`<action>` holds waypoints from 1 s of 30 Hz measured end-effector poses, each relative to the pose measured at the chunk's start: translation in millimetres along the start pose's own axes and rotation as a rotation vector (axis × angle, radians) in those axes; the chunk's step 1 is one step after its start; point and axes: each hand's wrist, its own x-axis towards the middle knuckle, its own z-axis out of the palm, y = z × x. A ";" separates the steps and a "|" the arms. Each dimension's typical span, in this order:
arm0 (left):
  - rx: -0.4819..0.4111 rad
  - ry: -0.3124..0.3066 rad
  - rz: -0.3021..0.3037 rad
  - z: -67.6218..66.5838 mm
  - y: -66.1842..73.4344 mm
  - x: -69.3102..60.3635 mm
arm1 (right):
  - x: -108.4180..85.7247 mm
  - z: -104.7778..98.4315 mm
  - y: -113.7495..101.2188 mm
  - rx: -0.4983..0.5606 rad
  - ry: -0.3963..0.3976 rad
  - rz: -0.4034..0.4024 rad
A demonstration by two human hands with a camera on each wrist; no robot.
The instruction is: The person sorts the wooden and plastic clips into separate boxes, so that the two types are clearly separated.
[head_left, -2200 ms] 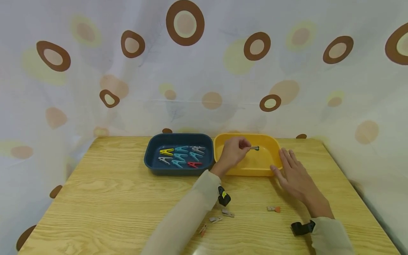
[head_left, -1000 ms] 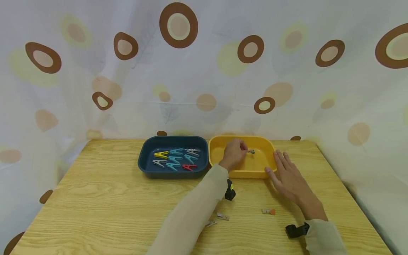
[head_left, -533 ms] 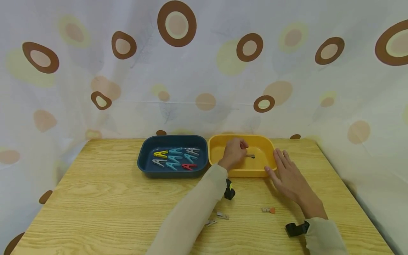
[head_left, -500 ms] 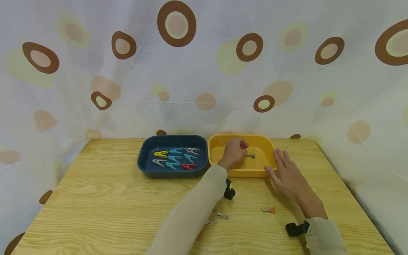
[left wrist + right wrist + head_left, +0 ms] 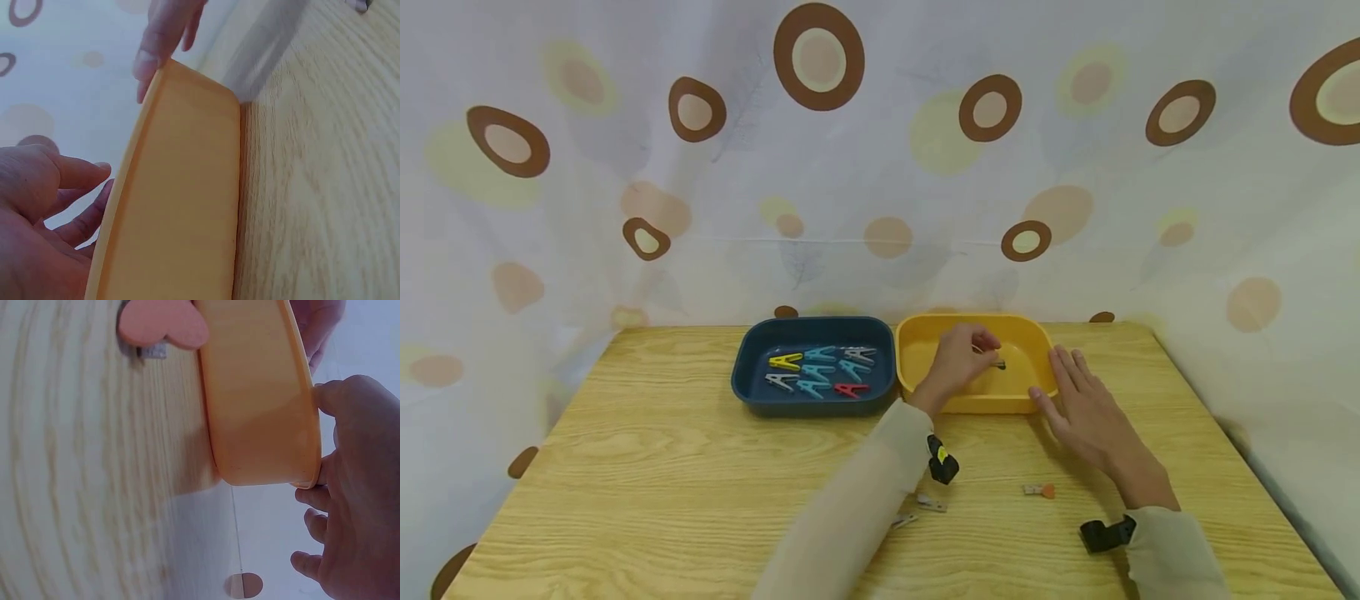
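Note:
Over the yellow tray (image 5: 925,401) my left hand (image 5: 957,362) hovers, its loosely bent fingers apart from the small clothespin. That clothespin (image 5: 1000,364), dark green at one end, lies on the tray floor just beyond the fingertips. In the left wrist view the tray wall (image 5: 178,187) hides part of these fingers. At the tray's right front corner my right hand (image 5: 1093,421) rests with straight fingers along the side and the thumb on the front rim. A wooden clothespin with an orange heart (image 5: 1048,492) lies on the table in front of the tray.
Left of the yellow tray, touching it, stands a dark blue tray (image 5: 812,408) with several plastic clothespins, blue, grey, white, yellow (image 5: 786,362) and red (image 5: 852,390). Two wooden clothespins (image 5: 932,503) lie by my left forearm. A patterned curtain (image 5: 887,167) hangs behind the table.
My left hand lowered the green-ended clothespin to the yellow tray's floor, then loosened its fingers and rose slightly. My right hand stays at the tray's corner. The head view shifted a little.

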 end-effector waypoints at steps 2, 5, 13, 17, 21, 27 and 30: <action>-0.012 0.005 0.001 -0.3 2.1 -3.9 | -0.2 0.0 0.6 -0.001 -0.003 -0.001; -0.022 0.018 0.002 -0.1 4.5 -9.4 | -0.1 -0.3 1.4 -0.002 -0.001 -0.006; -0.044 0.049 0.006 -1.1 4.0 -28.8 | -0.2 0.2 0.7 0.002 0.000 -0.005; -0.056 0.073 0.020 -4.7 2.4 -39.4 | 0.3 1.4 1.1 0.000 -0.002 -0.006; -0.060 0.077 0.078 -9.4 4.2 -48.1 | 0.6 0.9 1.0 -0.005 0.003 -0.010; -0.070 0.084 0.147 -13.7 7.8 -60.6 | 0.6 0.0 0.0 -0.004 0.006 -0.012; -0.071 0.077 0.163 -14.0 9.3 -68.1 | 0.5 0.0 -0.1 -0.006 0.001 -0.010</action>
